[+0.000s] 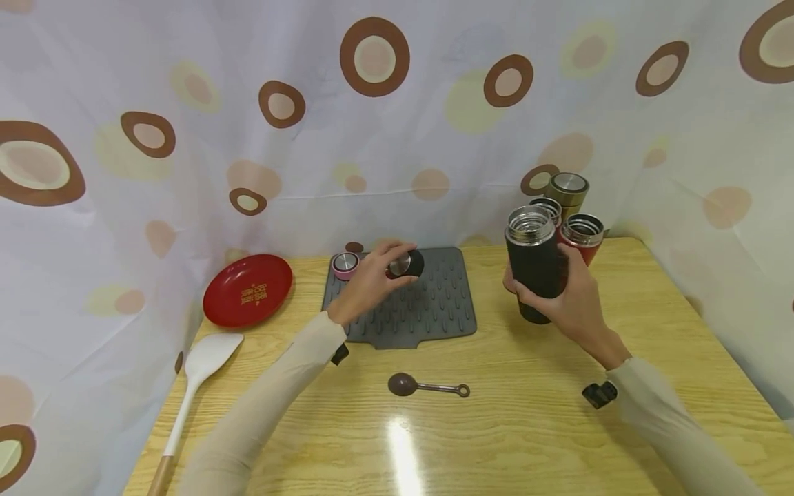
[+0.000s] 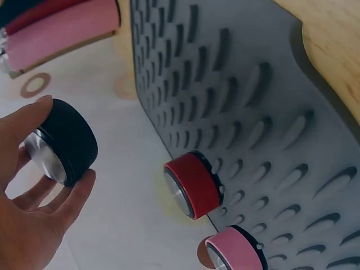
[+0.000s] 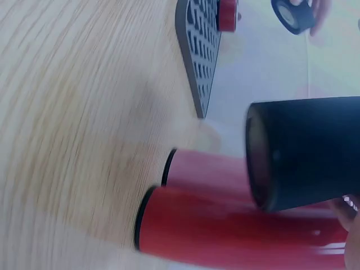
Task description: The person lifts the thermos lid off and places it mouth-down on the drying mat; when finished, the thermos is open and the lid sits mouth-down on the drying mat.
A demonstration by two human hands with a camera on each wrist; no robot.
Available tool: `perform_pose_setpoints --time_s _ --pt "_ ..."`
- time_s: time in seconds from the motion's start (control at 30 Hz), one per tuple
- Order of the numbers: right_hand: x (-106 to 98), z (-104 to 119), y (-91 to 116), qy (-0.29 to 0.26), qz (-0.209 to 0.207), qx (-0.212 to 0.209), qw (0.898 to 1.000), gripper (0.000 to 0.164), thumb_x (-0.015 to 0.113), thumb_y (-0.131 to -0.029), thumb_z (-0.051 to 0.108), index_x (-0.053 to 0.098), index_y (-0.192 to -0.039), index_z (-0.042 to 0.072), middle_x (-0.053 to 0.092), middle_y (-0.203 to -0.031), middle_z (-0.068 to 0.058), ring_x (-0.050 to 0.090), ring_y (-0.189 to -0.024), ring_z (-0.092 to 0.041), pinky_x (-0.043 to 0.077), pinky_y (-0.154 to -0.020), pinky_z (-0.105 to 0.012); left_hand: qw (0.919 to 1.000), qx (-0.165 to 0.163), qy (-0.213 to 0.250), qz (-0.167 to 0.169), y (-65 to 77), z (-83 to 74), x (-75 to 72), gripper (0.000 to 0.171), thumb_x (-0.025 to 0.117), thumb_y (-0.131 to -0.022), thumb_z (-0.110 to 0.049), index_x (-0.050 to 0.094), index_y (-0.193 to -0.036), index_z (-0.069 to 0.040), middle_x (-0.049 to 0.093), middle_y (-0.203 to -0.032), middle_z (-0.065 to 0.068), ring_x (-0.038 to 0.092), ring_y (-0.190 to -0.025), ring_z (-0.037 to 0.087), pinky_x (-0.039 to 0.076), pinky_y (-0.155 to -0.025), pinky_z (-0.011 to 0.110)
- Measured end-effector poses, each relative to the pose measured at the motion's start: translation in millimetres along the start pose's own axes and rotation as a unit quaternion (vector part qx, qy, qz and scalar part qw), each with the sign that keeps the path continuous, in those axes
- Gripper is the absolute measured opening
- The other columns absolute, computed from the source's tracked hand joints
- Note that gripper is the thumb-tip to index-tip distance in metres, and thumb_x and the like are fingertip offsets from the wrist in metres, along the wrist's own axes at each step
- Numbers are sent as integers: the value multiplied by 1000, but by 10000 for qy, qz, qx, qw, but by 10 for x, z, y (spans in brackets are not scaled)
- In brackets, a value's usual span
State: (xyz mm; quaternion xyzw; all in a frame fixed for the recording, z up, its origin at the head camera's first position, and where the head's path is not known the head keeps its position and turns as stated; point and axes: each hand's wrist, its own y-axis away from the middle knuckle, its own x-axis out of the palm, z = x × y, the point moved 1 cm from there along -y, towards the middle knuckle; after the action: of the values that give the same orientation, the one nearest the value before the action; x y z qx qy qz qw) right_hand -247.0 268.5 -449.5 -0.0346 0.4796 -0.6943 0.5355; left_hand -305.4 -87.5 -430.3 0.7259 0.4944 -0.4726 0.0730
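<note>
Black lid (image 1: pixel 415 264) pinched in left grip (image 1: pixel 372 277) above the mat (image 1: pixel 442 296)'s far edge, open bottle (image 1: pixel 537 270) held in right grip (image 1: pixel 572 297) toward the counter (image 1: pixel 676 344)'s right edge, I judge pink lid (image 2: pixel 239 248) and red lid (image 2: pixel 196 185) done, gold flask (image 1: pixel 567 198) still capped.

This is looking like a curtained-off kitchen nook — patterned sheeting (image 1: pixel 409 141) is hanging behind and beside a wood-grain worktop (image 1: pixel 496 386), where a spatula (image 1: pixel 205 355), a spoon (image 1: pixel 402 384), a red plate (image 1: pixel 238 293) and a ribbed mat (image 1: pixel 409 313) are lying.
</note>
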Motion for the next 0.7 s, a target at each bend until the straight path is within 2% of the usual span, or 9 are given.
perform_pose_setpoints --time_s 0.03,0.13,0.2,0.27,0.33,0.4,0.53,0.7 --pt "-24 -20 7 -67 -204 -109 9997 82 91 -73 18 48 -137 -11 61 -119 -31 61 -99 -22 40 -87 -9 10000 33 -80 22 -18 19 24 60 78 -97 -21 56 -151 -12 53 -145 11 63 -112 22 55 -91 41" --pt "-84 -75 18 -253 -866 -427 9950 86 87 -80 40 50 -135 -16 62 -116 -33 58 -102 -5 40 -88 -9 9994 130 -312 56 -74 68 98 60 79 -96 -23 56 -150 -11 55 -145 12 63 -117 24 54 -99 43" --pt "-121 -98 16 -373 -1324 -516 9892 92 82 -82 54 52 -131 -18 66 -114 -22 56 -104 2 41 -89 -11 9988 177 -439 124 -109 93 145 61 79 -95 -23 56 -150 -9 55 -144 13 63 -120 26 54 -101 44" --pt "-165 -93 6 -486 -1697 -487 9831 95 81 -81 59 54 -129 -19 67 -115 -6 56 -106 5 42 -90 -11 9981 199 -544 226 -141 121 194 61 80 -95 -22 56 -150 -9 55 -144 14 63 -120 27 54 -101 45" --pt "-214 -52 -10 -583 -1963 -418 9779 91 83 -81 54 55 -128 -19 63 -117 9 57 -104 5 42 -90 -12 9974 183 -613 332 -172 149 237 62 80 -95 -20 55 -150 -8 55 -145 15 62 -122 29 54 -101 47" --pt "-269 20 -27 -677 -2128 -319 9742 82 85 -80 43 57 -128 -16 60 -119 18 57 -103 4 43 -89 -13 9967 152 -677 422 -201 180 276 62 80 -95 -18 55 -151 -8 55 -146 16 61 -125 30 53 -103 48" --pt "-375 109 -40 -865 -2313 -68 9690 67 84 -77 22 59 -132 -8 61 -121 17 59 -104 0 45 -91 -15 9953 108 -779 565 -262 238 352 63 80 -95 -16 54 -151 -6 55 -146 18 57 -131 33 51 -107 50" --pt "-497 15 -18 -970 -2486 299 9633 64 81 -75 10 58 -132 -2 63 -118 14 60 -104 -3 46 -91 -16 9914 180 -1080 711 -333 284 431 62 80 -95 -16 54 -150 -3 56 -145 19 59 -129 34 52 -105 48"
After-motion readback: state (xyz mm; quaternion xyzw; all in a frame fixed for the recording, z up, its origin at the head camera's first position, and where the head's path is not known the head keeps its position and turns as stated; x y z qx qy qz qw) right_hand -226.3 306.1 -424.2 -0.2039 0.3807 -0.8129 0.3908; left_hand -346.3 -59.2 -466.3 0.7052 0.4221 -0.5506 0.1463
